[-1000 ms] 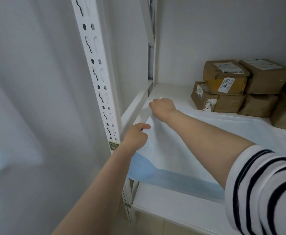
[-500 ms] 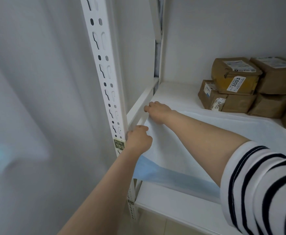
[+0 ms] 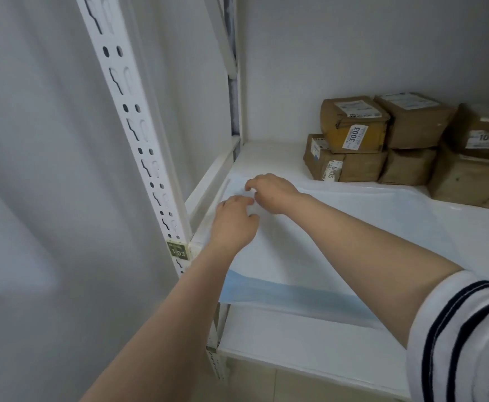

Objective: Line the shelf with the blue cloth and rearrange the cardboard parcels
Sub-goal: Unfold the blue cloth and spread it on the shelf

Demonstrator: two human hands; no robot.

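The pale blue cloth (image 3: 339, 233) lies spread over the left part of the white shelf (image 3: 266, 155), and its front edge hangs over the shelf lip as a darker blue band. My right hand (image 3: 275, 192) is at the cloth's far left corner, fingers bent and pinching the edge. Just in front of it, my left hand (image 3: 233, 224) rests on the cloth near the left rail, fingers loosely curled and holding nothing. Several brown cardboard parcels (image 3: 353, 132) are stacked in two layers at the back right of the shelf, beyond the cloth.
A white perforated upright post (image 3: 138, 134) with a tag reading 103 stands at the shelf's front left corner. A side rail (image 3: 208, 181) runs along the left edge. A lower white shelf (image 3: 295, 343) sits below. White walls close the left and back.
My left hand left the cloth's front left corner by the post and moved inward onto the cloth, close to my right hand. My right hand stayed at the far left corner.
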